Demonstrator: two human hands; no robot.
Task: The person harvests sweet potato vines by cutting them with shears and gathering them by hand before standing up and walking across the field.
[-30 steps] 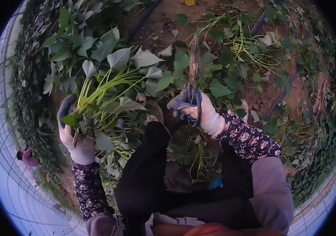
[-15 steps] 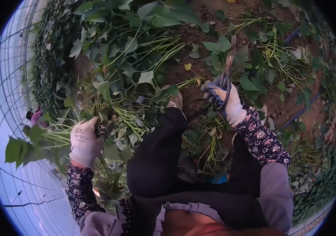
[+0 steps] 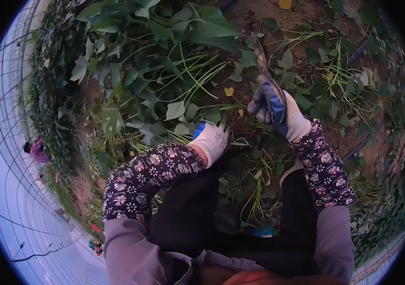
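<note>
**Two gloved hands among cut vines**

The right hand [image 3: 273, 107], fingers closed, grips one pair of shears [image 3: 262, 59], blades pointing far. The left hand [image 3: 210, 138] reaches into the leafy vines [image 3: 164, 80] just left of the shears; whether its fingers grasp anything is hidden by leaves. Far left, one other person [image 3: 35, 149] is small and blurred.

Both arms wear dark sleeves printed with small pink and white flowers, under a loose grey-lilac outer layer at the upper arms. The left hand [image 3: 210, 138] is in a white knit glove with printed lettering and blue-coated fingertips. The right hand [image 3: 274, 105] wears a matching white glove, its blue coating darkened. Trousers are black.
</note>
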